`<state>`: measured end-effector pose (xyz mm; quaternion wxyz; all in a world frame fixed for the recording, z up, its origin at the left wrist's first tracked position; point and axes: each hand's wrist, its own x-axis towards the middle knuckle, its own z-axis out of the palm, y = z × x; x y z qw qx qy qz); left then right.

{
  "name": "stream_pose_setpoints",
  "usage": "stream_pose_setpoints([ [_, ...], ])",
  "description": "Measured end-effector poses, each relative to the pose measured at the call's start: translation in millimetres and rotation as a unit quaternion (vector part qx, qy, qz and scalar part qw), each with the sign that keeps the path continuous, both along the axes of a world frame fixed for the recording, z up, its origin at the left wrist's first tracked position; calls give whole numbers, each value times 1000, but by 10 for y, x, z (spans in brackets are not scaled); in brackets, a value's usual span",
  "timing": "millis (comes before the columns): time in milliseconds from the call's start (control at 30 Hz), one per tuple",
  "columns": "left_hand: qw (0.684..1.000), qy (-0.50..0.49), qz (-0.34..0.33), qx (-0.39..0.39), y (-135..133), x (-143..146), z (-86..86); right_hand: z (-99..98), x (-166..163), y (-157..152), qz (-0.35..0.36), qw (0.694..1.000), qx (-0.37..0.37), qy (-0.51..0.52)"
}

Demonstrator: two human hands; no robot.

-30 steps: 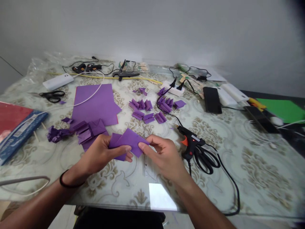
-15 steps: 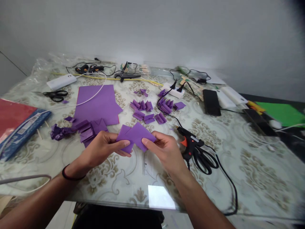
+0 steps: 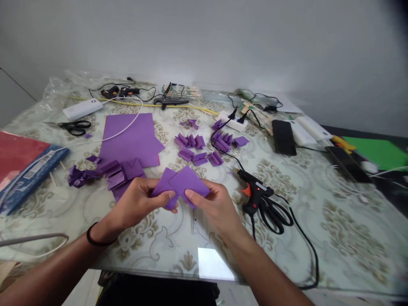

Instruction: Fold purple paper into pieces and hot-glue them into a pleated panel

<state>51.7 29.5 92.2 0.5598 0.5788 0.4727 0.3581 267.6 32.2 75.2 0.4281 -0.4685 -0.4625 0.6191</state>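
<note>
Two square pieces of purple paper overlap in front of me, held above the table. My left hand (image 3: 148, 197) pinches the left purple paper (image 3: 165, 182), thumb on top and fingers beneath. The right purple paper (image 3: 188, 182) lies partly over it, and my right hand (image 3: 212, 199) grips that one with the thumb on its face. Close by on the left are larger folded purple pieces (image 3: 127, 172) and a crumpled purple paper (image 3: 78, 176). Beyond my hands lie several small folded purple paper pieces (image 3: 200, 158).
A black glue gun (image 3: 255, 191) with a red light and coiled cable lies right of my hands. Purple sheets (image 3: 127, 140), scissors (image 3: 75, 126) and a white power bank (image 3: 83, 109) are at left. A power strip (image 3: 232, 122) and a phone (image 3: 283, 137) sit further right.
My hands have come slightly closer together, and the two papers now overlap more. The right thumb has shifted a little left. Things on the table have not moved.
</note>
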Motion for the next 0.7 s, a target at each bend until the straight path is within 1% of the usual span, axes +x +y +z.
stream_pose_setpoints([
  [133, 1000, -5, -18, -18, -1, 0, -10, -30, -17, -18, 13, 1000, 2, 10],
  [333, 999, -23, -24, -7, -17, 1, -17, -8, -31, -42, 48, 999, 9, 5],
  [467, 998, -40, -36, -44, -9, -1, -37, 35, -22, -24, 20, 999, 25, -12],
  [567, 997, -45, -17, -67, 3, -4, -10, 41, 8, 3, -9, 999, 37, -23],
  [700, 998, -39, 0, -44, -9, -9, 75, -17, 24, 8, -19, 999, 44, -19],
])
